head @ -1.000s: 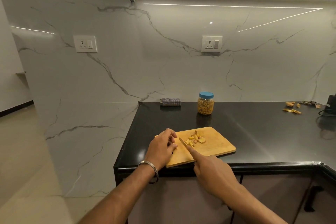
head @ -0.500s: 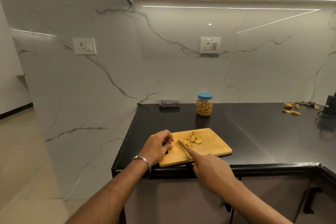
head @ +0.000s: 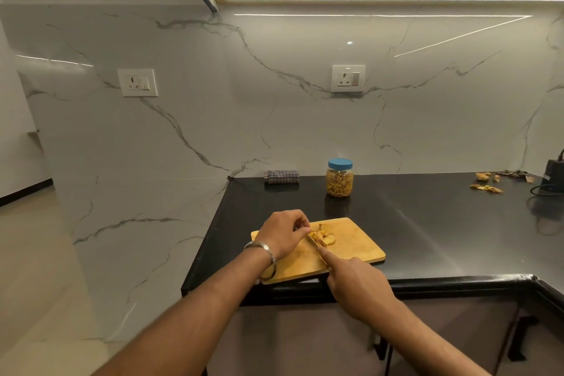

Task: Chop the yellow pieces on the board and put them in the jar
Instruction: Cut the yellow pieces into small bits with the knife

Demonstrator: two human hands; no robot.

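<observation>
Blade line matters here: our right hand grips the knife, which runs from it up-left into the pieces on the board. Our left hand, nearer them, curls its fingertips onto the pile's left side. We judge chopping unfinished. Behind stands the capped jar.
</observation>
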